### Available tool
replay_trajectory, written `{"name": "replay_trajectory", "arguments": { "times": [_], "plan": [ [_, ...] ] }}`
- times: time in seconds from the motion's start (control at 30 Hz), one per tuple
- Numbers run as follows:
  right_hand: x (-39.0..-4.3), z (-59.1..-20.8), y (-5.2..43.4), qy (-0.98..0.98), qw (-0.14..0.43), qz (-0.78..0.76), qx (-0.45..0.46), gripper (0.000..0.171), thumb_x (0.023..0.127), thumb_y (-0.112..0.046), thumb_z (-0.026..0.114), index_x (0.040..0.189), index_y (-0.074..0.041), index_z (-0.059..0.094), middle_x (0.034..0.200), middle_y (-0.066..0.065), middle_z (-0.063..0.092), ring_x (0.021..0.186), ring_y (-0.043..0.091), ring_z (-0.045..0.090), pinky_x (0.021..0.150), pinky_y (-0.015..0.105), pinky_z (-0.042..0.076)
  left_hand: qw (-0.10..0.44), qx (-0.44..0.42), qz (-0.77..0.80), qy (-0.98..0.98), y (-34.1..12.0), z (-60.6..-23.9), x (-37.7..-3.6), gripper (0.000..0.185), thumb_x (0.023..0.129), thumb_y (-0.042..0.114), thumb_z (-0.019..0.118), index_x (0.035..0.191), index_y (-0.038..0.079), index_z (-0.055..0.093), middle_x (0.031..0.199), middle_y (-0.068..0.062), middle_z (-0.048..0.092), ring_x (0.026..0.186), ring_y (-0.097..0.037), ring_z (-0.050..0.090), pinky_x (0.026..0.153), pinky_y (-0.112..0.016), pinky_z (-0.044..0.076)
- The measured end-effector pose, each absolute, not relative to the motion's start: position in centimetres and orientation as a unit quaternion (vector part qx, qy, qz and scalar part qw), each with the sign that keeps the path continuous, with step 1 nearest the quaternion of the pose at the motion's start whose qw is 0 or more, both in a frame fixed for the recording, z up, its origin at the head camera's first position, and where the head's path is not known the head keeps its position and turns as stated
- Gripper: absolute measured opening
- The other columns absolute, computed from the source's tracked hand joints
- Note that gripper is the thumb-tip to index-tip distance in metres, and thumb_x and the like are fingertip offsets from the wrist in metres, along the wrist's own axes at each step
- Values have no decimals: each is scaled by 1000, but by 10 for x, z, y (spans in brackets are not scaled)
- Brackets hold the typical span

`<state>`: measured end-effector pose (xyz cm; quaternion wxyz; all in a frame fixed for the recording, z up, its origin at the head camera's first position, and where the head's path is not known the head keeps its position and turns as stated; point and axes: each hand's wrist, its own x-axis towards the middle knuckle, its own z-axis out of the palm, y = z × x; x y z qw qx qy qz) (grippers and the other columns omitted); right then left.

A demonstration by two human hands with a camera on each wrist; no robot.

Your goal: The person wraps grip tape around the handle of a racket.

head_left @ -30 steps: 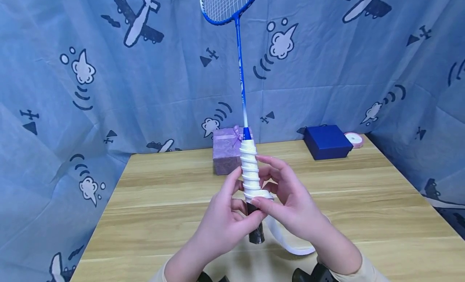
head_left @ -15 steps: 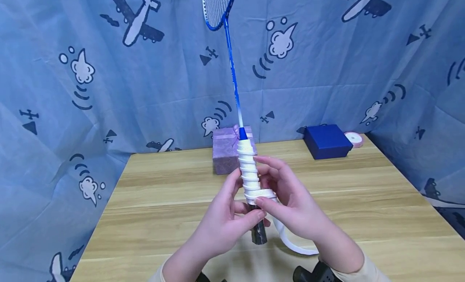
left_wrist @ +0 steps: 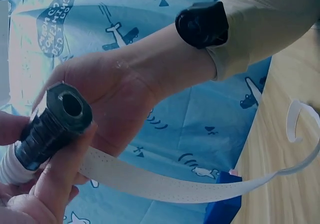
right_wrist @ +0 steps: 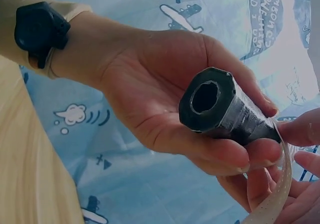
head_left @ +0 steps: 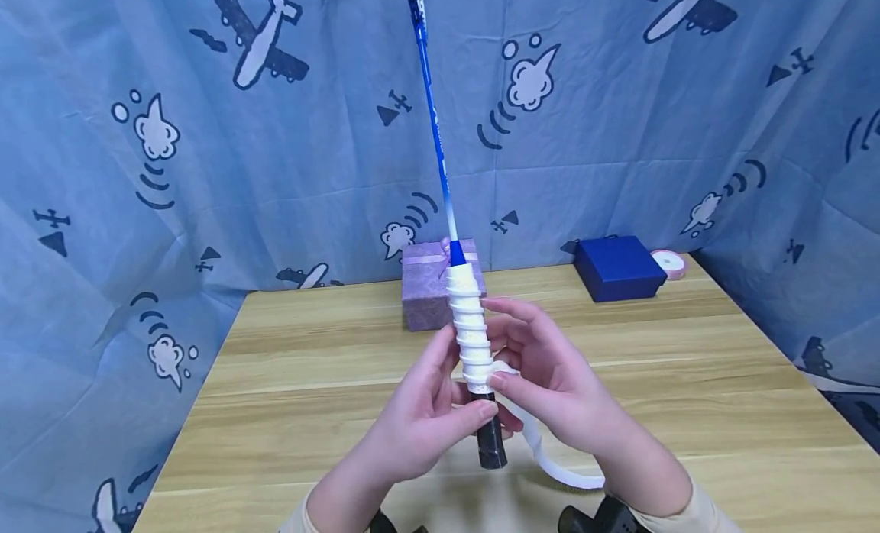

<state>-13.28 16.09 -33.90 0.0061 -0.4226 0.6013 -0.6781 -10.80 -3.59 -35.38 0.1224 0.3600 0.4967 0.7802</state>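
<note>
**Slim blue-and-white racket [head_left: 451,212] held up over a pale wood-grain desk [head_left: 309,380]**

In the head view, the racket leans slightly to the person's left, seen nearly edge-on, its top cut off by the frame. Raised coils of a white perforated strip [head_left: 470,334] cover its black faceted handle [head_left: 491,441] from the blue cone downward, leaving the lower end bare. The left hand [head_left: 426,418] grasps the handle, its thumb lying on the black part just below the coils. The right hand [head_left: 564,380] pinches the strip beside the lowest coil; the loose length hangs below it in a curve. At the back of the desk stand a lavender box with a bow [head_left: 426,304], directly behind the racket, and a dark blue box [head_left: 619,269] beside a pink-and-white roll [head_left: 669,263]. A light blue cloth printed with aeroplanes [head_left: 309,174] hangs behind.

In the left wrist view, the handle's octagonal end shows a round hole. The strip sweeps from beside the handle, passes in front of the dark blue box and ends in a curl over the desk. A round black device [left_wrist: 202,24] sits on the right wrist, against a beige sleeve [left_wrist: 260,28].

In the right wrist view, the left hand cradles the handle, fingers curled beneath it. Fingers of the right hand show at the edge, close to the strip.
</note>
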Motion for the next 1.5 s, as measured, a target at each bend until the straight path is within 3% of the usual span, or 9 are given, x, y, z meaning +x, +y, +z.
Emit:
{"name": "replay_trajectory", "arguments": {
  "times": [0.17, 0.23, 0.3, 0.5, 0.63, 0.9, 1.2, 1.37, 1.5],
  "plan": [
    [-133, -339, 160, 643, -14, -661, -387, 69, 91, 21, 58, 153, 2, 34, 130, 12, 59, 110, 20, 60, 90, 23, 53, 90, 263, 725, 630, -36, -352, -107, 82, 95, 0, 70, 160, 25, 27, 142, -15, 54, 83, -33, 74, 71, -40, 66],
    [-133, -339, 159, 669, -19, -647, -365, 68, 92, 19, 60, 153, -1, 37, 130, 14, 58, 108, 21, 60, 89, 23, 54, 70, 219, 681, 695, -35, -352, -106, 83, 91, 8, 78, 156, 32, 32, 128, -5, 66, 74, -18, 73, 64, -33, 64],
    [-134, -340, 158, 692, -27, -632, -347, 68, 93, 16, 62, 153, -4, 39, 129, 16, 58, 104, 22, 60, 85, 23, 54, 48, 198, 646, 736, -33, -352, -106, 83, 89, 13, 81, 155, 30, 34, 114, -3, 73, 66, -14, 70, 59, -31, 62],
    [-136, -342, 157, 712, -45, -615, -335, 67, 92, 13, 66, 151, -9, 44, 123, 15, 58, 93, 20, 54, 77, 23, 50, 49, 199, 645, 736, -30, -355, -111, 78, 90, 7, 77, 153, 29, 35, 111, -3, 76, 63, -12, 68, 58, -26, 60],
    [-137, -343, 158, 675, -42, -641, -363, 65, 92, 19, 59, 151, -2, 41, 123, 16, 57, 100, 20, 54, 82, 22, 49, 81, 218, 681, 695, -31, -354, -112, 78, 91, 1, 74, 153, 30, 36, 123, -9, 71, 68, -13, 69, 60, -24, 60],
    [-138, -342, 161, 623, -26, -668, -407, 65, 91, 24, 51, 151, 3, 38, 128, 13, 56, 108, 21, 53, 88, 23, 46, 127, 248, 730, 624, -34, -351, -113, 79, 93, -5, 68, 157, 21, 30, 148, -17, 49, 83, -16, 74, 67, -36, 66],
    [-139, -340, 162, 620, -10, -675, -399, 60, 93, 19, 51, 150, 5, 39, 129, 15, 56, 103, 24, 51, 86, 23, 47, 130, 256, 755, 589, -32, -351, -113, 79, 94, -7, 65, 159, 17, 27, 149, -20, 43, 90, -19, 75, 69, -41, 66],
    [-139, -339, 162, 617, 6, -684, -390, 55, 96, 17, 50, 149, 7, 39, 130, 15, 56, 100, 23, 53, 85, 22, 49, 123, 256, 759, 586, -31, -353, -114, 76, 95, -7, 65, 158, 12, 26, 147, -22, 43, 92, -30, 75, 68, -43, 66],
    [-138, -339, 163, 615, 17, -686, -389, 57, 96, 18, 49, 150, 4, 38, 132, 17, 56, 104, 22, 55, 88, 22, 50, 129, 258, 765, 576, -32, -353, -113, 77, 95, -7, 64, 158, 13, 25, 145, -23, 43, 90, -25, 76, 68, -41, 66]
  ]
}}
